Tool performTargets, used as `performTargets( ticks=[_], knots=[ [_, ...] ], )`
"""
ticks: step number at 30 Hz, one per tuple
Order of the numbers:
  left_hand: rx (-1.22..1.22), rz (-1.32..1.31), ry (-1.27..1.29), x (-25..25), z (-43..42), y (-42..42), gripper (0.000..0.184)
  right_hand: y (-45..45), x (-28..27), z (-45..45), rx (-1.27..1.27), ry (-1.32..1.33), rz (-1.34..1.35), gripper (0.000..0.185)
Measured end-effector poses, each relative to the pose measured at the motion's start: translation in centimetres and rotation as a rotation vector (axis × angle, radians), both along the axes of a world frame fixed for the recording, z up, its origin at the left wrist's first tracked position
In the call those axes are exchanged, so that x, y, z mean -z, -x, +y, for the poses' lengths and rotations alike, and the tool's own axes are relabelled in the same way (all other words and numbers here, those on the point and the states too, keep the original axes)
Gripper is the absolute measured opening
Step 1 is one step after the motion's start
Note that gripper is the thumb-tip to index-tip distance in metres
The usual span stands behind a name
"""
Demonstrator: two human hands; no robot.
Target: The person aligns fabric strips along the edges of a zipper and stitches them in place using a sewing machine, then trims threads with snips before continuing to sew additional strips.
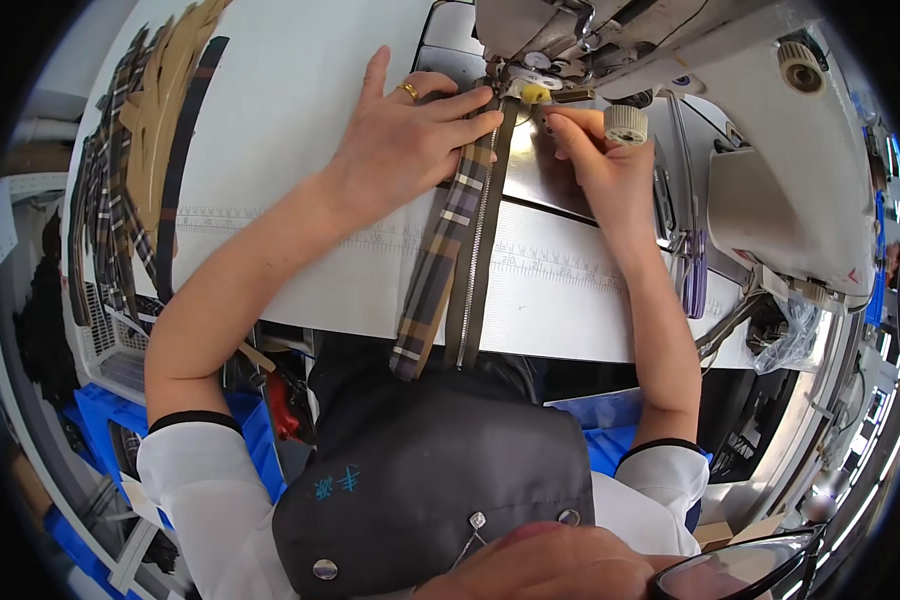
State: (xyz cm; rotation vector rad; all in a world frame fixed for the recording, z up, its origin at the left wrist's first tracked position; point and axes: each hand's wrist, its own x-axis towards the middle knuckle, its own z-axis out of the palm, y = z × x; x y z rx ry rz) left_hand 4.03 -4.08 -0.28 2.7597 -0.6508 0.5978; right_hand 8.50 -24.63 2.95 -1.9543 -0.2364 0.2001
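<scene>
My left hand [405, 135], with a ring on one finger, lies over the upper part of a plaid fabric strip [437, 265]. Its index and middle fingers press on the strip, and the thumb tip shows at the strip's right edge. Alongside the plaid runs a dark zipper tape [478, 250] with metal teeth. Both lead up under the sewing machine's presser foot [500, 80] and hang over the table's front edge. My right hand [610, 170] is pinched closed beside a yellow part [535, 94] near the needle; what its fingertips hold is too small to make out.
The sewing machine [780, 215] stands at the right. Plaid and tan strips [135, 150] are piled at the far left, above a white basket [115, 345]. A printed ruler [560, 268] crosses the table. Purple-handled tools [694, 275] and a plastic bag [790, 335] are at right.
</scene>
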Motion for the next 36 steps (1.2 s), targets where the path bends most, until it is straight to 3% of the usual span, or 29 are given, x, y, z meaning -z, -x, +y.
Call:
performTargets(
  ticks=[4,7,10,17,20,23,28,30,32,35,36],
  knots=[
    [-0.004,-0.005,-0.001,0.0,0.0,-0.1,0.033,-0.7,-0.7,-1.2,0.022,0.002,0.103,0.013],
    [-0.004,0.01,-0.001,0.0,0.0,0.1,0.033,-1.4,0.9,-2.5,0.17,-0.403,-0.168,0.016],
    [0.007,0.009,0.015,0.0,0.0,0.0,0.035,-4.1,1.0,-2.8,0.241,-0.06,-0.592,0.015],
    [0.015,0.05,0.037,-0.5,0.0,0.2,0.04,-8.0,0.7,-3.4,0.056,0.22,-0.684,0.017],
    [0.008,0.051,0.03,-0.4,0.1,0.2,0.039,-8.1,0.9,-3.5,0.002,0.29,-0.789,0.018],
    [0.018,-0.016,0.049,0.0,0.0,0.0,0.036,-8.4,1.3,-3.2,0.006,0.141,-0.848,0.021],
    [0.02,-0.034,0.055,0.0,0.0,0.1,0.035,-5.9,-0.8,-2.8,0.054,0.118,-0.63,0.018],
    [0.008,0.007,0.041,-0.2,0.0,0.1,0.035,-4.2,-1.3,-2.4,0.068,0.098,-0.737,0.017],
    [0.009,0.007,0.049,-0.1,0.0,0.1,0.034,-3.0,-0.3,-2.5,0.024,0.081,-1.028,0.017],
    [0.006,-0.005,0.021,-0.1,0.0,0.1,0.035,-1.7,1.4,-1.7,-0.286,0.32,-1.051,0.029],
    [0.006,-0.012,0.006,-0.2,0.0,0.1,0.035,-1.4,1.5,-1.1,-0.266,0.423,-1.001,0.028]
  ],
)
